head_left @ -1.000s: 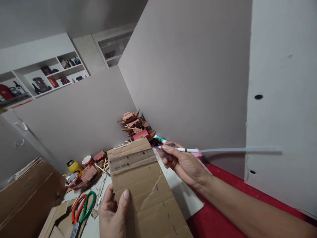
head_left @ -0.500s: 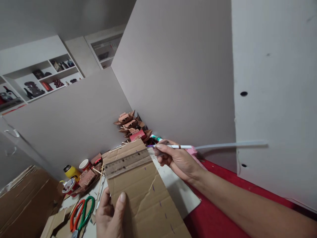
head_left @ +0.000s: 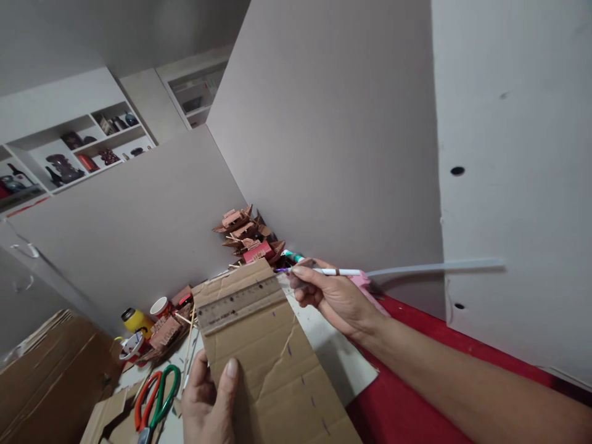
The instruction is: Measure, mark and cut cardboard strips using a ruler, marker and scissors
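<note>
My left hand (head_left: 210, 398) grips the left edge of a brown cardboard piece (head_left: 277, 364), thumb on top. Several short purple marks run down the cardboard near its right side. A clear ruler (head_left: 240, 304) lies across its upper part. My right hand (head_left: 337, 296) is closed around a white pen (head_left: 340, 272) with a purple tip, which points left beside the cardboard's upper right edge. Something clear and flat also shows between the right fingers; whether it is part of the ruler, I cannot tell.
Scissors (head_left: 155, 398) with red and green handles lie at the lower left. Behind them are a yellow bottle (head_left: 137, 322), cups (head_left: 133, 346) and cardboard models (head_left: 243, 231). A large cardboard box (head_left: 55, 376) stands far left. Grey panels (head_left: 333, 135) rise behind.
The view has shifted very slightly, so the cardboard and both hands appear a little further right. Both holds are unchanged.
</note>
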`<act>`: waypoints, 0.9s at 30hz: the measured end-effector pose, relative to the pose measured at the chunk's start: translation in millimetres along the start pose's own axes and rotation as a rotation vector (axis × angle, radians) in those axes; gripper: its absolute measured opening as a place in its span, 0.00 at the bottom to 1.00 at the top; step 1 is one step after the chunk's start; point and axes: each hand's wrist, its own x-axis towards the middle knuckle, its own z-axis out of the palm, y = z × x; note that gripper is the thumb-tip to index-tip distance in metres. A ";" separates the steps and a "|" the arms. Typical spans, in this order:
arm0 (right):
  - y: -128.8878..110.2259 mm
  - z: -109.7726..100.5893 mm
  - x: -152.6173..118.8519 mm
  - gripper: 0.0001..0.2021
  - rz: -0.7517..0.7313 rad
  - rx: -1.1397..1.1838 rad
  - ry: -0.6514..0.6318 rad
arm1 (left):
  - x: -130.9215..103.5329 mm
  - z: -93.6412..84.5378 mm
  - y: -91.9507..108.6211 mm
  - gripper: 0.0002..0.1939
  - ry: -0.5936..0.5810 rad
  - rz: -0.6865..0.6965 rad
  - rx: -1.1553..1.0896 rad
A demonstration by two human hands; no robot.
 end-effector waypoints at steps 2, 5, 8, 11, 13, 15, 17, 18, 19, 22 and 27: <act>0.3 -0.2 -0.1 0.17 -0.003 -0.006 0.016 | -1.5 1.3 0.5 0.27 0.012 -0.002 -0.006; 0.8 -1.6 -0.2 0.18 -0.010 -0.007 0.012 | -4.0 3.9 2.3 0.27 0.003 -0.015 -0.033; 1.8 -3.7 0.3 0.17 -0.022 -0.011 -0.008 | -5.5 5.3 4.3 0.27 -0.002 -0.020 -0.044; 3.4 -5.1 1.1 0.16 -0.026 -0.018 -0.023 | -5.5 4.7 5.1 0.26 -0.006 -0.021 -0.031; 4.4 -5.5 1.6 0.15 -0.030 -0.022 -0.030 | -5.0 3.7 4.8 0.26 -0.012 -0.021 -0.019; 4.7 -5.8 2.1 0.15 -0.032 -0.023 -0.032 | -4.6 2.9 4.0 0.26 -0.014 -0.023 -0.023; 4.3 -6.0 2.7 0.16 -0.028 -0.027 -0.032 | -4.3 2.2 2.9 0.27 -0.012 -0.025 -0.038; 3.9 -6.2 2.9 0.17 -0.024 -0.029 -0.031 | -4.1 1.9 2.4 0.27 -0.011 -0.025 -0.044; 3.5 -6.3 3.1 0.17 -0.021 -0.033 -0.032 | -3.9 1.5 1.9 0.28 -0.010 -0.024 -0.047; 2.3 -6.5 3.3 0.18 -0.017 -0.041 -0.039 | -3.1 0.7 0.8 0.28 -0.009 -0.027 -0.042; 1.7 -6.7 3.7 0.18 -0.003 -0.041 -0.048 | -2.8 0.9 1.2 0.28 -0.001 -0.007 -0.014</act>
